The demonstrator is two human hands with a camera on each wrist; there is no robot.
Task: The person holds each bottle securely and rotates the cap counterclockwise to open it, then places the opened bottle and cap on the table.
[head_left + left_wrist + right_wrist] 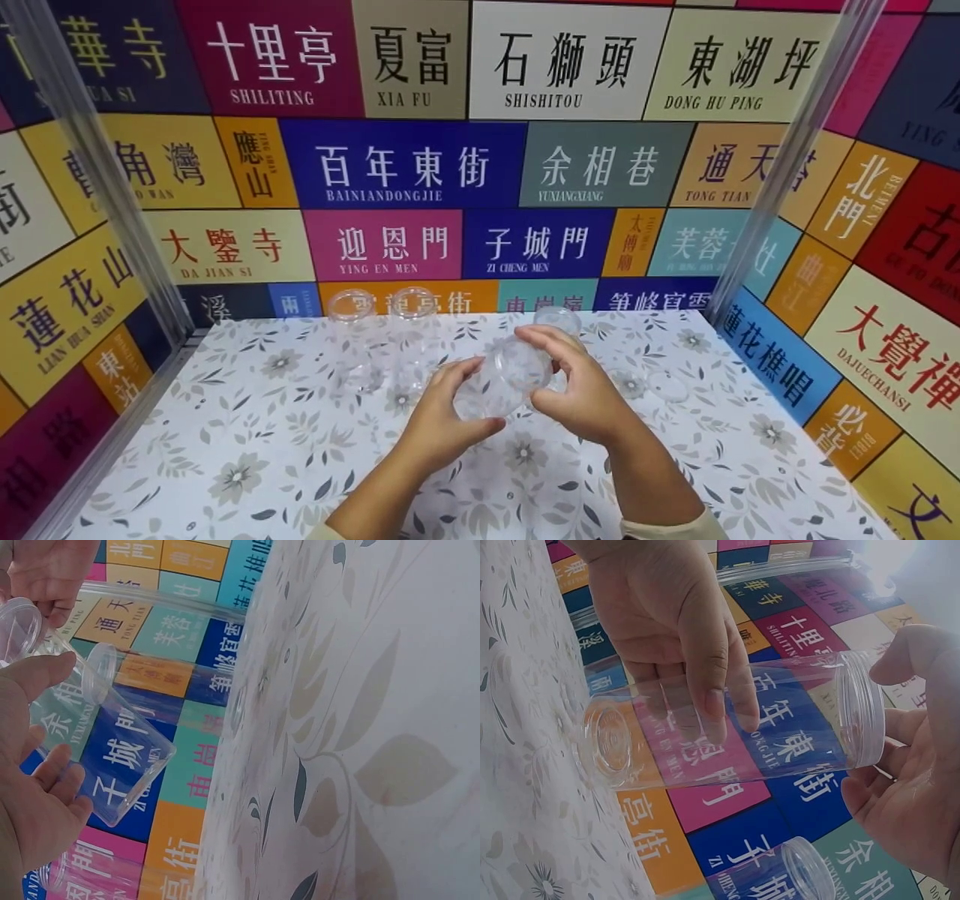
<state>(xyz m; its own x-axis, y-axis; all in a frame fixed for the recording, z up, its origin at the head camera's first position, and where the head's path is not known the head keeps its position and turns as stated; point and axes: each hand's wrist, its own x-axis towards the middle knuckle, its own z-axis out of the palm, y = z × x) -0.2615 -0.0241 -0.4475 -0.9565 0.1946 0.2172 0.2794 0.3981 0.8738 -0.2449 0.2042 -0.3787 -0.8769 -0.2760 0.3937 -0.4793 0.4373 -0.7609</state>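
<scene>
A clear plastic jar [742,727] is held tilted above the table. My left hand [442,416] grips its body, thumb on one side and fingers on the other, as the right wrist view shows. At the jar's top is a clear round lid [864,709] with a ridged side. My right hand [581,386] holds this lid at its edge between thumb and fingers. Whether the lid sits fully down cannot be told.
Two clear jars [351,341] [414,341] stand at the back left of the flower-patterned table [300,450]. Another jar [557,319] stands behind my right hand. A faint clear disc [667,386] lies to the right. Colourful sign-printed panels [405,165] enclose the back and sides.
</scene>
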